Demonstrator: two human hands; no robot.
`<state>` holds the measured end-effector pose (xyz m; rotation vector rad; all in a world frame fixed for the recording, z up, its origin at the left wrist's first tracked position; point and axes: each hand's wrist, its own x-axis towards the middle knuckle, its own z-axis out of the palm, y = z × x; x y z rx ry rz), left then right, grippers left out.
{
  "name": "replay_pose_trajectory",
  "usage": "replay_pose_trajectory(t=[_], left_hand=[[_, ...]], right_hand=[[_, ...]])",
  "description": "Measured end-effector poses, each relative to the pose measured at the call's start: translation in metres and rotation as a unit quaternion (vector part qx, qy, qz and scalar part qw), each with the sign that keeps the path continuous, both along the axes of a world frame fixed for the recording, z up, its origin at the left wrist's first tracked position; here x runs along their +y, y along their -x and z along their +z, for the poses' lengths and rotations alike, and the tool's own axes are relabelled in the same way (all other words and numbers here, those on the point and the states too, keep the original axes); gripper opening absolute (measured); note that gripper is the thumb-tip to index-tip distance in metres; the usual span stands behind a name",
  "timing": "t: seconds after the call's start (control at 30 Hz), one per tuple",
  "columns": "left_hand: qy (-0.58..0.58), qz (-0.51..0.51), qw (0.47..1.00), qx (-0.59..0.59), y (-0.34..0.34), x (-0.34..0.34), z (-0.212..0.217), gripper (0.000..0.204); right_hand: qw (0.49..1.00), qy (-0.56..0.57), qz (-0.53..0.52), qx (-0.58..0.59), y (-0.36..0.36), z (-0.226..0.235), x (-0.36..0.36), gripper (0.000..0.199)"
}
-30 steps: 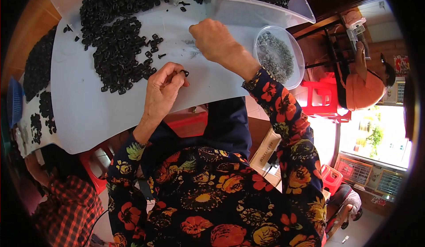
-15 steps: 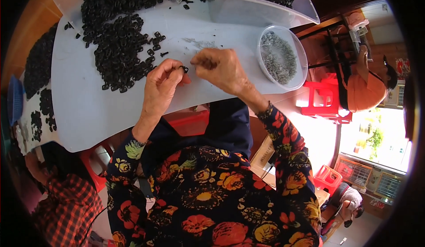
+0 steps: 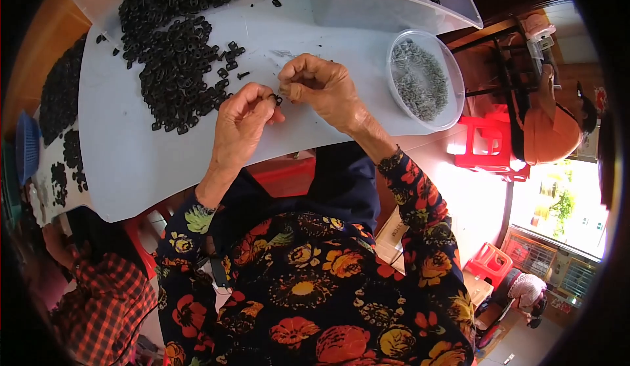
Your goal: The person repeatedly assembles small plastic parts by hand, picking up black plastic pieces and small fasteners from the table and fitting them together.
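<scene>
1 black looped piece (image 3: 275, 96) in left hand (image 3: 240, 121)

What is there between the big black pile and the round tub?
The head view shows loose black pieces, one small black peg, some thin pins and the right hand.

A second ago the right hand (image 3: 330, 97) sat higher at upper centre, over the scattered silver pins (image 3: 282, 54); it has since dropped down the frame, its fingertips coming in close beside the small black piece (image 3: 277, 99) in the left hand (image 3: 241, 123). Its patterned cuff (image 3: 392, 161) has slid lower, and the round clear bowl (image 3: 457, 94) appears slightly further right
</scene>
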<state>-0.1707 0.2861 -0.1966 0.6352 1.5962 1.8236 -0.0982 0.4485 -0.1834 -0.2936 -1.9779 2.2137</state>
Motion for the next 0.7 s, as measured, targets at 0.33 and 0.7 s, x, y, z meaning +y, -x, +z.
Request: replay_pose_trajectory(t=[0.33,0.7], left_hand=[[0.001,0.008,1.000,0.014,-0.0030,0.0005,-0.0008,0.009],[0.009,0.008,1.000,0.024,-0.0033,-0.0023,-0.0067,0.013]], right_hand=[[1.000,0.004,-0.020,0.000,-0.0011,-0.0030,-0.0031,0.012],[0.999,-0.026,-0.017,0.025,-0.0025,-0.0086,-0.0082,0.016]])
